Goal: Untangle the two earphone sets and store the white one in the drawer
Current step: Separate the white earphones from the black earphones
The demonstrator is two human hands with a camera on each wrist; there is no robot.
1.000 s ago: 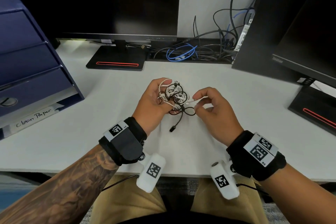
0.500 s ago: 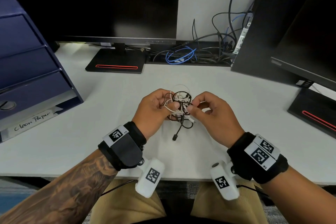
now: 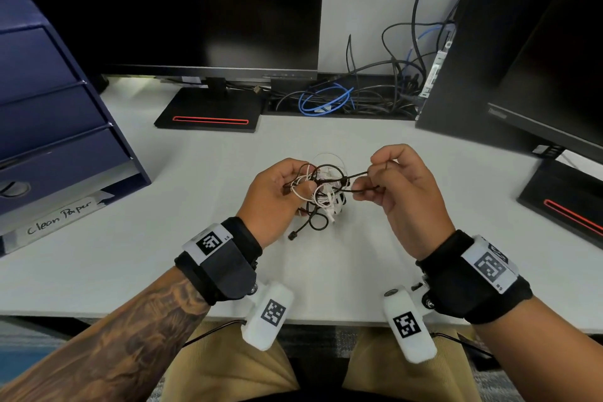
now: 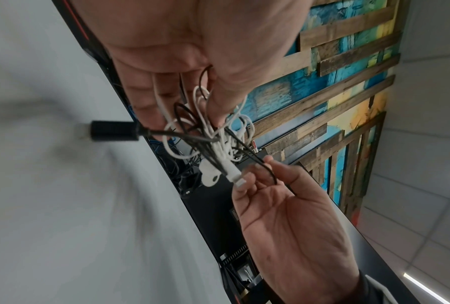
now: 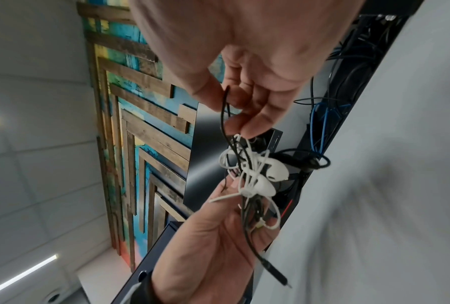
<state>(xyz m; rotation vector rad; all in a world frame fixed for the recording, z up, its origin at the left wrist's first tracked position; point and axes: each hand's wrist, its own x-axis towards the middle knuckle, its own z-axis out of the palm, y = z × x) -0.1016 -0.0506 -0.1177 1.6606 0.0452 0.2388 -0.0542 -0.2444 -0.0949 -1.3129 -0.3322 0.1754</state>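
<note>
Above the white desk [image 3: 163, 254] I hold a knot of white earphones [image 3: 328, 201] and black earphones [image 3: 318, 222] between both hands. My left hand [image 3: 298, 184] grips the knot's left side, fingers curled round several loops. My right hand [image 3: 372, 173] pinches a black cable loop [image 3: 357, 175] drawn out to the right. A black plug [image 3: 292, 235] dangles below. The left wrist view shows the white earbud [image 4: 210, 174] and black plug [image 4: 113, 130] hanging under the left hand's fingers [image 4: 151, 111]. The right wrist view shows both white earbuds [image 5: 273, 170] inside the knot. The blue drawer unit [image 3: 49, 127] stands shut at the left.
A monitor on a black stand [image 3: 208, 111] sits behind, and a second monitor [image 3: 538, 75] to the right with its base [image 3: 564, 202]. Loose cables [image 3: 326, 101] fill a slot at the back. The desk's front edge [image 3: 98, 313] is close to my lap.
My right hand has let go of the white part it pinched, taken a black loop and drawn it rightward. The left hand still holds the knot, now slightly lower.
</note>
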